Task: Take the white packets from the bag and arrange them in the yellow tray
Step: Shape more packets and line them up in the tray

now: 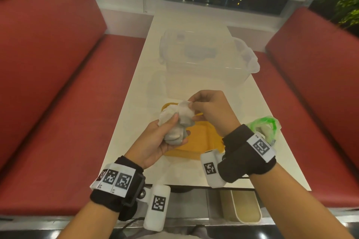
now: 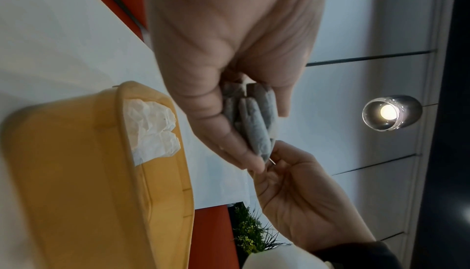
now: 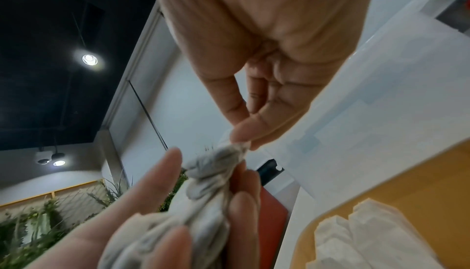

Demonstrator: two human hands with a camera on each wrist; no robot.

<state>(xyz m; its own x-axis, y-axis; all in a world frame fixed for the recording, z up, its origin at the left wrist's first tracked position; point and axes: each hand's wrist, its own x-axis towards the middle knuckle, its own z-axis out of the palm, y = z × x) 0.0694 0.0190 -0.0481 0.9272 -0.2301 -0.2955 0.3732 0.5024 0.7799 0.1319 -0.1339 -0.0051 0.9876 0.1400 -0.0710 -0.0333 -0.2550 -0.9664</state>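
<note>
My left hand [image 1: 179, 128] grips a bunch of several white packets [image 1: 171, 136] just above the yellow tray [image 1: 200, 137]. My right hand [image 1: 191, 105] pinches the corner of the top packet [image 1: 184, 109] between thumb and forefinger. In the left wrist view the bunch [image 2: 257, 124] sits in my curled left fingers, with the right hand [image 2: 292, 182] at its tip. The right wrist view shows the pinch [image 3: 241, 140] on the crumpled packets [image 3: 208, 182]. A few white packets [image 3: 368, 233] lie in one end of the tray [image 3: 406, 182]. The green-handled plastic bag [image 1: 266, 128] lies right of the tray.
A clear plastic box [image 1: 204, 64] stands farther back on the narrow white table [image 1: 136, 122]. Red benches [image 1: 58, 83] run along both sides. The tray sits near the table's front edge.
</note>
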